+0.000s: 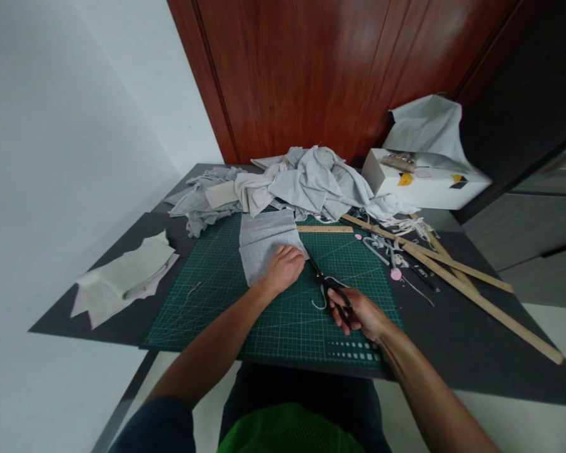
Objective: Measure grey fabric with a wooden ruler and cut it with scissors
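Observation:
A piece of grey fabric [259,242] lies on the green cutting mat [207,314]. My left hand [285,267] rests at its right part with the fingers curled down on the cloth; whether they pinch it is hard to see. Black scissors [324,282] are in my right hand [351,308], fingers through the handles. Their blades point up and left to the fabric's right edge, beside my left hand. Thin pale strips of cloth lie on the mat near the scissors. Beyond the fabric is a wooden ruler [325,229].
A heap of grey and cream fabric [311,179] lies at the back. White cloth pieces [127,277] are at the left. On the right are long wooden rulers [481,299], cords, a pink disc [395,274] and a white box [429,182] with cloth on it.

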Demonstrator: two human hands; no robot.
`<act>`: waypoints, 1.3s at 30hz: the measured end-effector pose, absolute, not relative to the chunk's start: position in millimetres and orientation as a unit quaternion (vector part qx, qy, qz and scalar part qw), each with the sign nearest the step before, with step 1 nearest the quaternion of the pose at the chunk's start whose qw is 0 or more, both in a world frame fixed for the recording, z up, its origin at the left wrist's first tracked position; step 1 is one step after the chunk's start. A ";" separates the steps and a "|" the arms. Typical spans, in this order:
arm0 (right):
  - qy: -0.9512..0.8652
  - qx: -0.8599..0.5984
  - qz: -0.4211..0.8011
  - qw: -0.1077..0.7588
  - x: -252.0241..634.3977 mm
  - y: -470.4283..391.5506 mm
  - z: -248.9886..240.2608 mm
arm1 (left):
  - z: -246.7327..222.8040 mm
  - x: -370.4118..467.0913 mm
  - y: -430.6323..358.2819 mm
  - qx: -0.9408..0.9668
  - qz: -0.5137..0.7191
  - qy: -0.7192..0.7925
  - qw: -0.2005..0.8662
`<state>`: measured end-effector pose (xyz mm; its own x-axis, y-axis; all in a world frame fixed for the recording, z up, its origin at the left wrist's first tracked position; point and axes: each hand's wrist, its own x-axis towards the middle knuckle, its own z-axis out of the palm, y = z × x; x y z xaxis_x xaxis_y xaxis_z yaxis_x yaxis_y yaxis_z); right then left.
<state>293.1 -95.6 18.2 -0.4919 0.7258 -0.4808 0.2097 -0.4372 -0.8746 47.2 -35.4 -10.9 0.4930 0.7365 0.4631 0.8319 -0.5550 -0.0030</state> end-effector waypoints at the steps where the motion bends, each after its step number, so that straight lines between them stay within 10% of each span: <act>1: -0.499 -0.472 0.703 0.183 293.1 -95.4 18.3 | -11.0 47.3 -35.4 -0.857 -0.210 -0.458 0.111; 39: -0.526 -0.479 0.681 0.175 294.2 -88.0 16.1 | -11.4 50.9 -35.7 -0.829 -0.234 -0.503 0.076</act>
